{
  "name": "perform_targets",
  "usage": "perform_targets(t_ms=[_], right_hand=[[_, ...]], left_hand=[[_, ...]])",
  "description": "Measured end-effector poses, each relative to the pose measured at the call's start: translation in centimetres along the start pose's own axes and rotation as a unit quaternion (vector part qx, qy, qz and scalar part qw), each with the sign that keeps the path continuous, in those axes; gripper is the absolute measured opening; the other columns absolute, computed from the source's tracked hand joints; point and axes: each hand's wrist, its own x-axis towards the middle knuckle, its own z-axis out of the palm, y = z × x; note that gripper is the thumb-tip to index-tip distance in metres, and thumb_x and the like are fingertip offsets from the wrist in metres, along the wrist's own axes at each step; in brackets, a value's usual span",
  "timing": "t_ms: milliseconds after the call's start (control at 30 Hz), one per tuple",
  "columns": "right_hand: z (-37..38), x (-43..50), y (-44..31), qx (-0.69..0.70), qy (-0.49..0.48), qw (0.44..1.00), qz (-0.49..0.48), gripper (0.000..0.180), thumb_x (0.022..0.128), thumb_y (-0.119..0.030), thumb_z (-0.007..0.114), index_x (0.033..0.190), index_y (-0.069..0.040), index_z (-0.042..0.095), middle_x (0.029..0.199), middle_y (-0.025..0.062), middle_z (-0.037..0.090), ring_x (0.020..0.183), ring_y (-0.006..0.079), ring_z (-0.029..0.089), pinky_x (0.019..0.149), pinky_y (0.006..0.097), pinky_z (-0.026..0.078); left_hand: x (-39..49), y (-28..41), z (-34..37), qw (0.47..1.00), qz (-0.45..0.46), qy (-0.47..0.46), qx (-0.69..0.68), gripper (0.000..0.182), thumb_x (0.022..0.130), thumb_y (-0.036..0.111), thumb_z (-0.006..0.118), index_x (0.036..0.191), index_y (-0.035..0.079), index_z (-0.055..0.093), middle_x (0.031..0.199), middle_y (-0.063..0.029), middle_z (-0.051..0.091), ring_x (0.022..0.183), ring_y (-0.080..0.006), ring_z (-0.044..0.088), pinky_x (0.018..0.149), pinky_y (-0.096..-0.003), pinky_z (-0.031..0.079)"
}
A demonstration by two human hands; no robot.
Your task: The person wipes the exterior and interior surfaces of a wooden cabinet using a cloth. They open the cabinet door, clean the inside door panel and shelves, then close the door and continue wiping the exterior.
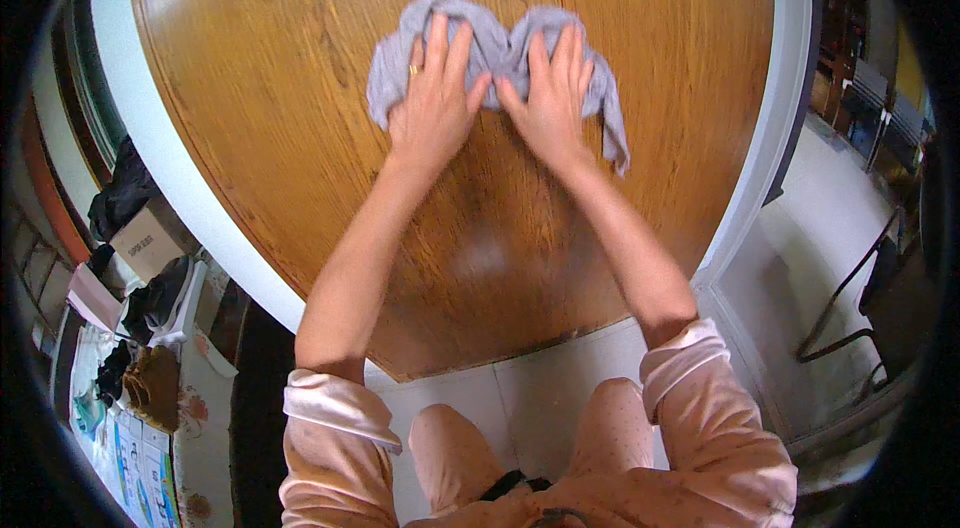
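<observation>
A crumpled grey cloth (495,48) lies spread in two bunched lobes against a brown wood-grain panel (480,228). My left hand (439,85) presses on the cloth's left lobe, fingers splayed, with a ring on one finger. On the right lobe, my right hand (553,82) holds the cloth flat with its fingers pointing up the panel. Both thumbs almost meet between the lobes. One loose tail of the cloth hangs down to the right of my right hand. Parts of the panel under the cloth are hidden.
White frames (757,145) border the panel on both sides. A pale tiled floor (502,393) shows below. At left, a patterned cloth-covered surface (206,423) carries a cardboard box (150,239) and brown gloves (152,385). A dark metal-framed chair (844,295) stands at right.
</observation>
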Motion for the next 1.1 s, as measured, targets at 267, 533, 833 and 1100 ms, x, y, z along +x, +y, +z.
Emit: perform_targets(t_ms=[267,533,833,1100], right_hand=[[0.0,7.2,-1.5,-0.039,-0.002,0.996,-0.077,0.062,0.076,-0.031,0.066,0.128,-0.007,0.042,0.14,0.031,0.022,0.133,0.0447,0.019,0.1,0.0645,0.017],[1.6,-7.0,-2.0,-0.04,-0.132,0.989,-0.051,0.056,0.075,-0.024,0.067,0.125,-0.011,0.047,0.145,0.0247,0.019,0.136,0.0401,0.015,0.102,0.0627,0.017],[0.9,-13.8,-4.5,-0.016,-0.289,0.954,-0.082,0.056,0.071,-0.019,0.07,0.122,-0.005,0.05,0.145,0.0266,0.016,0.136,0.0411,0.014,0.104,0.0609,0.014],[5.0,4.3,-9.9,-0.036,-0.035,0.983,-0.179,0.062,0.077,-0.03,0.066,0.13,-0.007,0.043,0.146,0.0248,0.017,0.136,0.039,0.015,0.103,0.0617,0.014]], left_hand=[[3.2,-2.6,-2.2,0.992,0.039,0.079,0.086,0.054,0.083,0.031,0.061,0.13,0.009,0.046,0.139,-0.015,0.035,0.119,-0.0395,0.04,0.095,-0.0432,0.04],[-10.2,-2.1,0.9,0.999,-0.023,-0.02,0.034,0.052,0.082,0.026,0.063,0.13,0.012,0.047,0.138,-0.0145,0.038,0.113,-0.0391,0.046,0.096,-0.0437,0.039],[-19.9,-2.2,0.1,0.994,-0.025,-0.099,0.047,0.056,0.081,0.028,0.063,0.131,0.013,0.045,0.138,-0.0137,0.037,0.115,-0.0379,0.046,0.098,-0.0436,0.039],[-3.9,-9.3,-6.3,0.996,-0.07,0.022,0.042,0.063,0.083,0.03,0.062,0.137,0.011,0.036,0.145,-0.0195,0.023,0.122,-0.045,0.037,0.099,-0.0474,0.036]])
